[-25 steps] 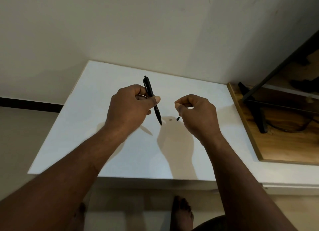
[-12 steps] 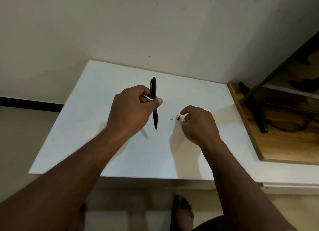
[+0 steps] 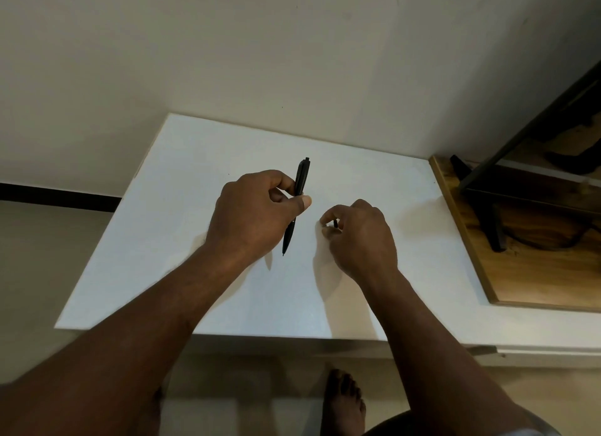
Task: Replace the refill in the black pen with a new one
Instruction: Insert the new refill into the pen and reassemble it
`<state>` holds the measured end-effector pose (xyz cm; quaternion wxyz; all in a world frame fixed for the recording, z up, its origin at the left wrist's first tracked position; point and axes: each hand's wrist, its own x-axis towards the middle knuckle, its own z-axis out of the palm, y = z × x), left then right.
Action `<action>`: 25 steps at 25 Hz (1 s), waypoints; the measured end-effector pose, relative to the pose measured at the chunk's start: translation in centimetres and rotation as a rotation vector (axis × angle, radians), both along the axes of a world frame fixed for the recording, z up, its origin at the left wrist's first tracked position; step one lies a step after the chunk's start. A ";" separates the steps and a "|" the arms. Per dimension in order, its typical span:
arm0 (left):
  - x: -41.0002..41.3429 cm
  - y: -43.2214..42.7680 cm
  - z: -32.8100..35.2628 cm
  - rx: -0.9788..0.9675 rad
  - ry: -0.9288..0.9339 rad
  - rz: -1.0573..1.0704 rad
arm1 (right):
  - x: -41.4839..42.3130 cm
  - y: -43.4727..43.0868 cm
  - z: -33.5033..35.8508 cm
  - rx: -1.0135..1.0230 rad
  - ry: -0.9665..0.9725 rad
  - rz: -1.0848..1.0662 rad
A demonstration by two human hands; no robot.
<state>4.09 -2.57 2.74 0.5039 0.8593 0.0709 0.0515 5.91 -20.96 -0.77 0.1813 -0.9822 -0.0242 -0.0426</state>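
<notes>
- White tabletop (image 3: 201,256) against a plain wall carries the work.
- Left hand (image 3: 257,214) is closed on the black pen (image 3: 297,204), now steeper than a second ago, tip down.
- Just right of that grip, the right hand (image 3: 357,237) has dropped to the table and pinches a small dark piece (image 3: 335,223), probably the pen's tip part.
- No refill is visible; reassembly seems close.
- No readable writing or brand anywhere.

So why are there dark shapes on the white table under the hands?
Head view: those are shadows. The left hand holding the slim black pen and the right hand each block the light, leaving soft grey patches on the white table just below them; the edges look fuzzy, so the light seems soft, and nothing glares.
</notes>
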 end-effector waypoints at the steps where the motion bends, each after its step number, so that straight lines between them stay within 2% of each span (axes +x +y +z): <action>1: 0.0 0.0 0.0 0.006 -0.002 -0.003 | 0.0 0.0 -0.1 -0.002 -0.014 -0.009; 11: 0.2 0.1 -0.3 0.020 -0.022 -0.005 | -0.3 0.5 -1.3 -0.119 -0.048 0.021; 15: 0.1 0.1 -0.4 0.030 -0.023 -0.010 | -0.2 0.5 -0.6 -0.090 -0.065 0.014; 20: 0.1 0.1 -0.7 0.078 -0.006 -0.055 | 0.6 -0.4 3.6 0.451 -0.147 -0.159; 22: 0.1 0.0 -0.9 0.100 0.020 -0.096 | 0.4 -0.8 5.0 0.555 -0.162 -0.164; 25: -0.2 -0.4 -1.1 0.145 0.058 -0.145 | 0.0 -1.0 5.8 0.670 -0.071 -0.175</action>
